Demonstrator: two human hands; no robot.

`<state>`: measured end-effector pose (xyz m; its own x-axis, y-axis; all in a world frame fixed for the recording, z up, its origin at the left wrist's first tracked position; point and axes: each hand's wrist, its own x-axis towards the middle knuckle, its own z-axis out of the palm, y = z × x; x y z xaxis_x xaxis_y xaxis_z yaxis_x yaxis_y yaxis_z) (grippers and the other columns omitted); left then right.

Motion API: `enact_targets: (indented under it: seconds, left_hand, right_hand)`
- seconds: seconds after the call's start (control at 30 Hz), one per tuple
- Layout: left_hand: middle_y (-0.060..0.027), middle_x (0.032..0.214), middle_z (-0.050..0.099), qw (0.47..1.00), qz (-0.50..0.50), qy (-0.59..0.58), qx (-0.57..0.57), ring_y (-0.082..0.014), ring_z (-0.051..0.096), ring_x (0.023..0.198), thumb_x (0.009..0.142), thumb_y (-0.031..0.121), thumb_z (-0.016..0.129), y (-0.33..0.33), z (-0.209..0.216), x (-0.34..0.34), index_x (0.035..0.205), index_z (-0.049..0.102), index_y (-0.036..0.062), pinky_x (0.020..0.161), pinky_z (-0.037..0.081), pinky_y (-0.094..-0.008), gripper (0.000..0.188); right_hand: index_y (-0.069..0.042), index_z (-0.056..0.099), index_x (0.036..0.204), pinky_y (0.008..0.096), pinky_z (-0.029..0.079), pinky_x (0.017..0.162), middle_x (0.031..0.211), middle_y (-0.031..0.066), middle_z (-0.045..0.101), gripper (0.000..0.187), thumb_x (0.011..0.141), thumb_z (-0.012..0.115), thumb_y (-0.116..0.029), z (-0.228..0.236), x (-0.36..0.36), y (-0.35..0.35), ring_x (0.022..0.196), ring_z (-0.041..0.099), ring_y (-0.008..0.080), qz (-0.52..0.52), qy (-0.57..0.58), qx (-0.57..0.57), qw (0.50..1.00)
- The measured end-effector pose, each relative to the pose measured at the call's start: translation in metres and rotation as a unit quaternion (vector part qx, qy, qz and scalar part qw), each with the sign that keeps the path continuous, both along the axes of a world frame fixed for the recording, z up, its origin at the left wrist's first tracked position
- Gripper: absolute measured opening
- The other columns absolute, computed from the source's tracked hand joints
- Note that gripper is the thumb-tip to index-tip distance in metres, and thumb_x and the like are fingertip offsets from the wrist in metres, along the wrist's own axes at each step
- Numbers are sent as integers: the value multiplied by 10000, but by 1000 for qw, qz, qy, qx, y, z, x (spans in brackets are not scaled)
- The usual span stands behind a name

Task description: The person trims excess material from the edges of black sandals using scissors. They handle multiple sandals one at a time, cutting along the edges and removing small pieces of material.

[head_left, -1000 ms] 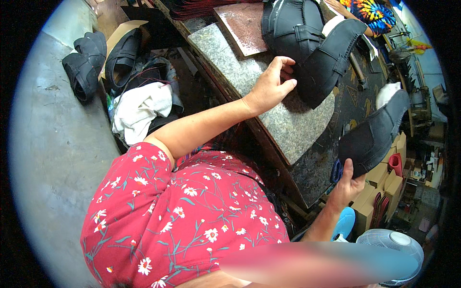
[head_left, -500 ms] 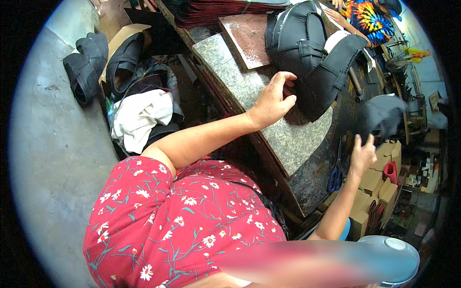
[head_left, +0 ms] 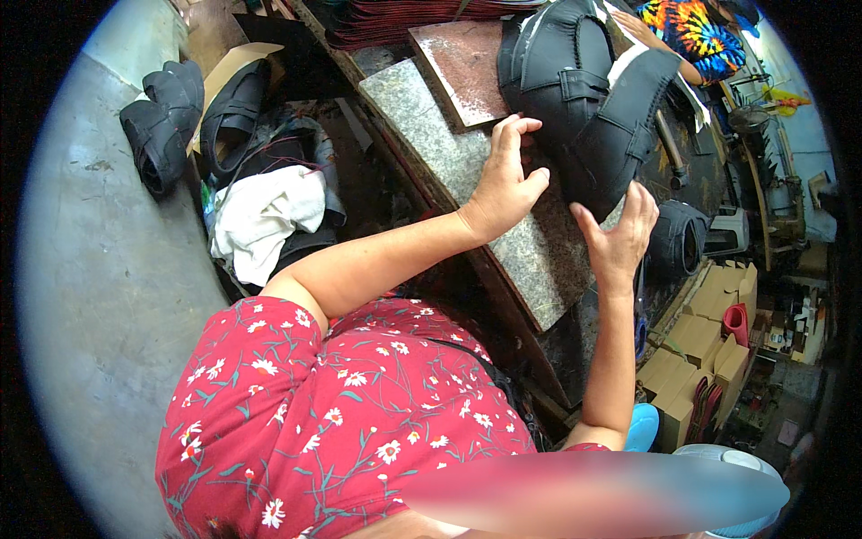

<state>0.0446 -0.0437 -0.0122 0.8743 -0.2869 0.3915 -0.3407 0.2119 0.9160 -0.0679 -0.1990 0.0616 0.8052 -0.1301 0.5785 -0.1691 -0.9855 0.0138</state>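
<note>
A pile of black leather shoe uppers with cross straps lies at the far side of the bench. My left hand hovers at the pile's left edge, empty, thumb and fingers apart. At the near end of the front upper is my right hand, its thumb and fingers spread on either side of the tip. Whether it touches the leather I cannot tell. Another black upper rests on the bench to the right of that hand.
A speckled stone slab and a reddish board lie on the bench. Blue-handled scissors are partly hidden by my right arm. Cardboard boxes stand at right; black shoes and a white cloth at left. A co-worker's hand shows beyond.
My right hand has let go of a black upper at the right, which now lies there, and has swung left to the pile. My left hand has barely moved.
</note>
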Motion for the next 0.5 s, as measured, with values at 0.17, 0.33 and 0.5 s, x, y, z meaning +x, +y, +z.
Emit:
enact_targets:
  seconds: [0.17,0.33,0.5]
  left_hand:
    - [-190,1313,434,995,-45,61,-61,-322,508,1188,807,10,628,2,5,-1,1311,425,23,1022,451,-403,543]
    - [-120,1324,461,995,-93,19,-39,-233,550,1161,859,-14,636,8,14,-11,1373,396,40,989,491,-364,569]
    - [-123,1278,495,962,-192,105,-166,-214,576,1115,911,-17,594,11,15,-12,1390,328,54,981,495,-374,553]
  right_hand:
    - [-26,659,1134,471,408,986,1207,159,536,681,650,900,-440,0,14,5,1125,495,359,-20,-34,-11,999]
    - [-18,715,1026,458,407,983,1199,155,564,514,677,894,-350,14,3,7,1122,504,352,0,-38,-13,999]
    - [-7,697,1036,443,427,960,1093,149,647,392,725,847,-194,32,-36,15,1065,565,353,54,-28,143,988]
